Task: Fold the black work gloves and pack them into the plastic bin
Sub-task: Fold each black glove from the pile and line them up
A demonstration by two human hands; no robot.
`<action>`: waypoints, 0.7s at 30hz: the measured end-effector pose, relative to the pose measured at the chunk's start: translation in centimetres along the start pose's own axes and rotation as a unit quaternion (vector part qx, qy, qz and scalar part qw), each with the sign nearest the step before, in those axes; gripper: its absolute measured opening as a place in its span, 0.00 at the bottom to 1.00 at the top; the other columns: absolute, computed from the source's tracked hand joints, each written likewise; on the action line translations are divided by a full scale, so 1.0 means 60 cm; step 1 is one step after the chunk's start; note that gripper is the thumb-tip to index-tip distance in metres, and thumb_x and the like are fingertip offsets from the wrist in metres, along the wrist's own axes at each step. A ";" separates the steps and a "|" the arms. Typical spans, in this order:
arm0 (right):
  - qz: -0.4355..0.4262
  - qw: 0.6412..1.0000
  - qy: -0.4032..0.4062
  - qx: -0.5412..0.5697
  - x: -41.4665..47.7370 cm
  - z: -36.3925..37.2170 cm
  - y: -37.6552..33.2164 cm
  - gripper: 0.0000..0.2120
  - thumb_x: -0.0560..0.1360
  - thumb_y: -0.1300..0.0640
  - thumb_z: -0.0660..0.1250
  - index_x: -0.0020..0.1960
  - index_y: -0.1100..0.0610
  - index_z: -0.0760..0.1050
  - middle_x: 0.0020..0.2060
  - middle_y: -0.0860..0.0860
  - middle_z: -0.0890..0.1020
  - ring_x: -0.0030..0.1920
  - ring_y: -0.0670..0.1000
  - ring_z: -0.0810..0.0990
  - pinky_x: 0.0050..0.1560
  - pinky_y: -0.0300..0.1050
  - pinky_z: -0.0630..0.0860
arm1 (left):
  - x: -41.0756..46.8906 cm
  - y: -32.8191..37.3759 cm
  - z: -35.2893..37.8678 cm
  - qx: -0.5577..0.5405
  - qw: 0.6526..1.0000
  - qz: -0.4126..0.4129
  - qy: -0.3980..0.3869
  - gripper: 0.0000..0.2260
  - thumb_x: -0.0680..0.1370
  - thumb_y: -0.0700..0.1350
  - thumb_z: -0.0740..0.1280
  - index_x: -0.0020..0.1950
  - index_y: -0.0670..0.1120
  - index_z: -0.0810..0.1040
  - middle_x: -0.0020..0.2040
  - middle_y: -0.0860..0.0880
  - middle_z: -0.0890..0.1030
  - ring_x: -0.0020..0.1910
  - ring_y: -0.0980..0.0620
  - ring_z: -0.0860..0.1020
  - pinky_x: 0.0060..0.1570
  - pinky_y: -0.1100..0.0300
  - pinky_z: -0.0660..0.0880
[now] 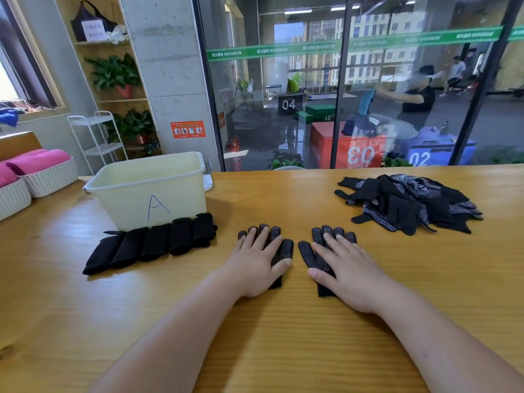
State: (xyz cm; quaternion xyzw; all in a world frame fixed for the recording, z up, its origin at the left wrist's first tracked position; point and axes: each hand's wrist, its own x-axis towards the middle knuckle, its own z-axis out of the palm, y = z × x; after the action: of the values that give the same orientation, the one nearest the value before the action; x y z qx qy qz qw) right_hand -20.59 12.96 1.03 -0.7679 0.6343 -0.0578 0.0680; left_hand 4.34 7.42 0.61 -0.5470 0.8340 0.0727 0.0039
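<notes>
**A:** What's under your hands right now?

**B:** Two black gloves, dotted side up, flat on the tabletop (pixel 283 350), side by side and just apart. My left hand (pixel 255 265) lies spread flat on the left glove (pixel 285 248). My right hand (pixel 348 273) does the same on the right glove (pixel 312 253). Fingers straight, gripping nothing.

**A:** And the folded ones?

**B:** Five folded bundles (pixel 150 242) in one row, each touching the next, along the front of the plastic bin (pixel 127 205) marked "A". I can't see the bin's floor.

**A:** Anything more?

**B:** One loose heap of gloves (pixel 408 202) far right, too tangled to count. Two white baskets (pixel 51 177) at the left edge.
</notes>
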 end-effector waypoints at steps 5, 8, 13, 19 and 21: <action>0.003 0.999 -0.053 0.003 -0.013 -0.012 0.006 0.39 0.80 0.24 0.45 0.86 0.38 0.43 0.85 0.42 0.40 0.85 0.48 0.37 0.85 0.54 0.41 | -0.012 0.002 -0.010 0.011 0.999 0.014 -0.039 0.36 0.82 0.74 0.44 0.87 0.61 0.41 0.87 0.50 0.38 0.85 0.44 0.35 0.84 0.42 0.40; 0.026 0.999 0.005 0.024 -0.006 -0.016 0.007 0.40 0.80 0.25 0.44 0.87 0.42 0.46 0.86 0.42 0.42 0.85 0.47 0.38 0.85 0.54 0.44 | -0.022 0.007 0.000 -0.029 0.999 -0.008 0.015 0.35 0.84 0.72 0.44 0.88 0.58 0.43 0.88 0.51 0.40 0.86 0.46 0.36 0.84 0.43 0.40; 0.074 0.997 -0.023 -0.023 0.043 0.006 -0.016 0.42 0.80 0.26 0.39 0.87 0.48 0.40 0.86 0.49 0.38 0.85 0.52 0.36 0.85 0.58 0.41 | -0.002 0.013 0.007 0.005 0.999 -0.045 0.016 0.39 0.82 0.74 0.42 0.88 0.54 0.41 0.88 0.49 0.40 0.86 0.44 0.37 0.84 0.44 0.39; 0.103 0.993 -0.040 -0.036 0.064 0.001 -0.021 0.41 0.79 0.24 0.37 0.86 0.42 0.38 0.86 0.49 0.38 0.85 0.55 0.36 0.84 0.61 0.41 | 0.017 0.011 0.001 0.027 0.998 -0.055 -0.006 0.39 0.80 0.76 0.40 0.87 0.59 0.39 0.87 0.48 0.38 0.85 0.40 0.36 0.83 0.40 0.39; 0.102 0.993 -0.037 -0.036 0.058 0.001 -0.024 0.41 0.79 0.24 0.37 0.86 0.42 0.38 0.86 0.48 0.38 0.85 0.55 0.36 0.84 0.61 0.41 | 0.013 0.011 0.001 0.028 0.998 -0.058 -0.004 0.39 0.80 0.76 0.40 0.87 0.59 0.39 0.87 0.48 0.38 0.85 0.40 0.36 0.83 0.40 0.39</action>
State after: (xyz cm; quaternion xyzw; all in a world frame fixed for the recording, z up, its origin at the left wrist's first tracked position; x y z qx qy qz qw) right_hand -18.53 9.79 1.21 -0.7030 0.7077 0.0009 0.0697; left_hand 3.40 7.00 0.55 -0.5936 0.8026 0.0517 0.0269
